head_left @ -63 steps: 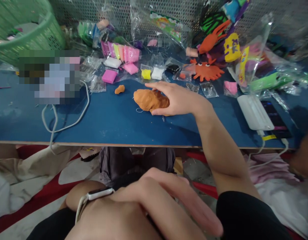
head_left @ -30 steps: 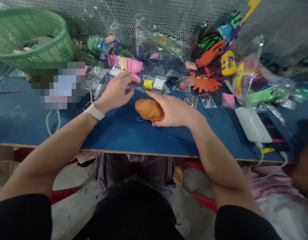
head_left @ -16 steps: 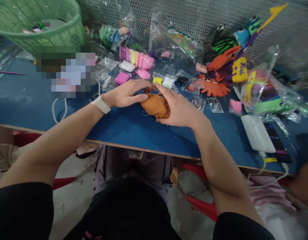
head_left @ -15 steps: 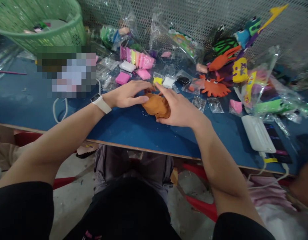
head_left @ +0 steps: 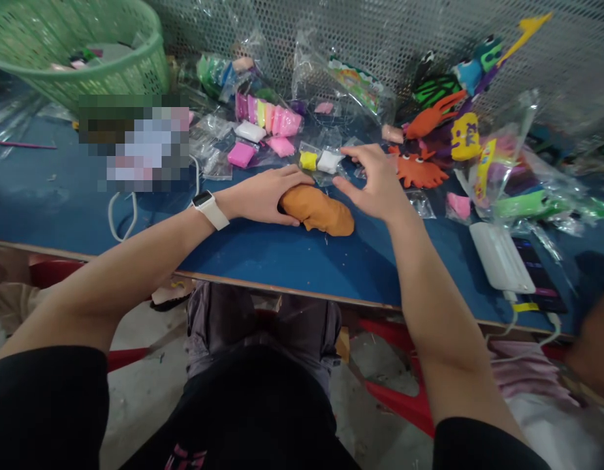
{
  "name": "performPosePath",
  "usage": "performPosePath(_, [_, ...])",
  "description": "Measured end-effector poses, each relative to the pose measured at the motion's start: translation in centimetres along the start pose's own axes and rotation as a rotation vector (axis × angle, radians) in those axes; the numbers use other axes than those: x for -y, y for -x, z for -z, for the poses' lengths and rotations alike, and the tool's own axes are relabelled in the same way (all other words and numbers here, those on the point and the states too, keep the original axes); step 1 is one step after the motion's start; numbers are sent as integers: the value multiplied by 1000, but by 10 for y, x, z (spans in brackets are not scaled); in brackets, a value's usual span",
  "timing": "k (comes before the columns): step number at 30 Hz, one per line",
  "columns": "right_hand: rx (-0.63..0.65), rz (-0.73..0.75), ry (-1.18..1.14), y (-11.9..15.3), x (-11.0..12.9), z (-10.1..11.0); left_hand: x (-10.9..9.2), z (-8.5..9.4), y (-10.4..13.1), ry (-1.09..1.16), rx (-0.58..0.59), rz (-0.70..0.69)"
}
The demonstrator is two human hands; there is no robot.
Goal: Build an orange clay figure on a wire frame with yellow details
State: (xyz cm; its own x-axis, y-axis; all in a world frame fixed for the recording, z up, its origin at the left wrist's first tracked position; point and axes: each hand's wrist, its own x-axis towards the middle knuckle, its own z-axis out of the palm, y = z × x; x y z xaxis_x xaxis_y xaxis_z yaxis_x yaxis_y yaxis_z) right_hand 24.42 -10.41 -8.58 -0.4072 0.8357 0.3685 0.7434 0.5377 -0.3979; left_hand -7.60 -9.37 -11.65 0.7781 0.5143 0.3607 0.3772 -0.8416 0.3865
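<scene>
Across the blue table [head_left: 262, 254], working remotely, I have the left hand [head_left: 262, 196] cupped in a hold and the right hand [head_left: 377, 186] half spread, gripping nothing. Between them rests the orange lump [head_left: 324, 212], its left end in that hold, just this side of the white packet [head_left: 330, 162]. I'd hold lightly and press with flat fingers, lest its soft-looking surface dent
</scene>
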Motion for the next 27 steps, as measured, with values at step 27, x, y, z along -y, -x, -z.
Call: performPosePath(27, [-13, -6, 30, -15, -32, -47, 3, 64, 7, -305, -313, 511])
